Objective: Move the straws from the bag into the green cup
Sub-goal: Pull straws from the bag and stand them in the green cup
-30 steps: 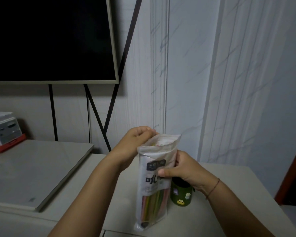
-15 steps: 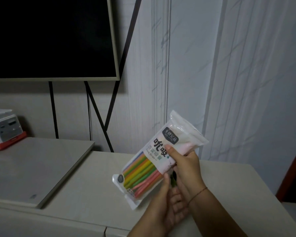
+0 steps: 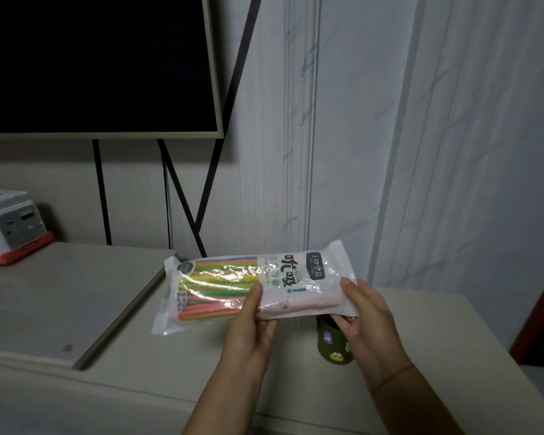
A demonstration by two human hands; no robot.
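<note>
Two hands on bag [image 3: 264, 277], held level above table [image 3: 437, 340]: my left hand [image 3: 248, 328] pinches its middle, right hand [image 3: 368, 321] grips its right end. I see straws [image 3: 217, 290] through clear left half. Under right end, cup [image 3: 333, 346] on table, partly hidden.

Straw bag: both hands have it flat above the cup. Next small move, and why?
Probably lift the end in the left hand, tipping the bag right end down toward the green cup. The bag lies near level, straws bunched at its left end, and the end in the right hand sits just above the cup. Whether that end is open is unclear.
</note>
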